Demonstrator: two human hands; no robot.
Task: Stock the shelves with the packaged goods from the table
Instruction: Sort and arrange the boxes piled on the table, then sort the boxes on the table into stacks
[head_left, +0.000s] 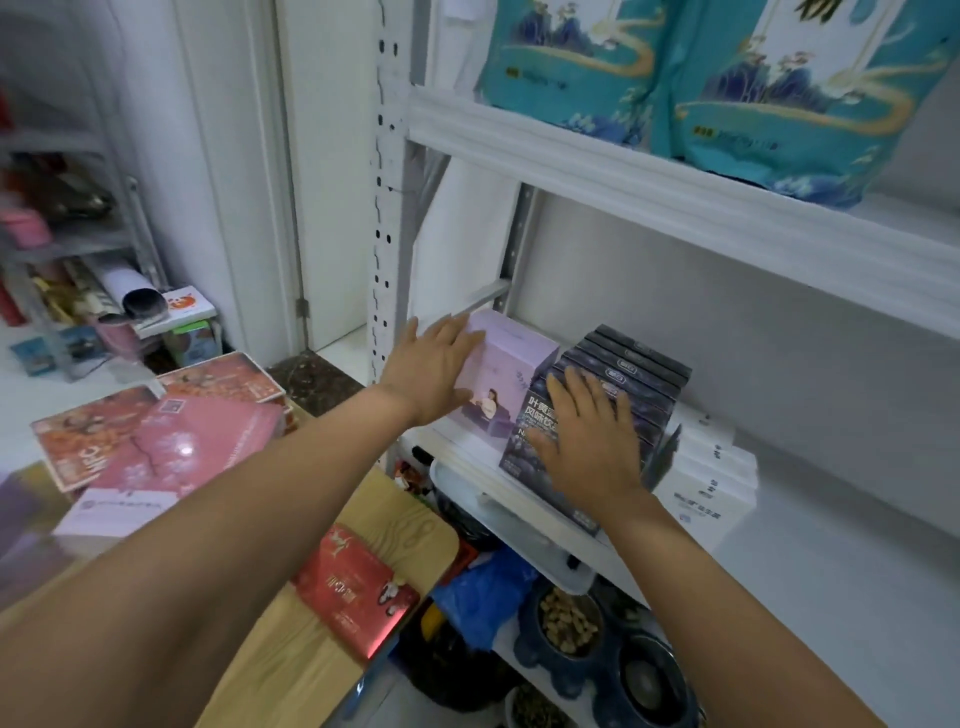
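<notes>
A pale purple box (511, 371) stands at the left end of the white middle shelf (841, 561). My left hand (434, 369) lies flat against its left side, fingers straight. Right beside it stands a row of several dark blue boxes (634, 379), and my right hand (589, 434) presses flat on the front one. White boxes (719, 480) sit to the right of that row. On the wooden table (332, 649) at lower left lie pink and red boxes (171, 441) and a red box (356, 592) near its edge.
Teal patterned bags (727, 83) fill the upper shelf. Under the middle shelf sit a blue plastic bag (480, 590), a bowl of pellets (566, 621) and a dark bowl (647, 680). The perforated shelf post (384, 208) rises beside my left hand. A cluttered rack (67, 270) stands at far left.
</notes>
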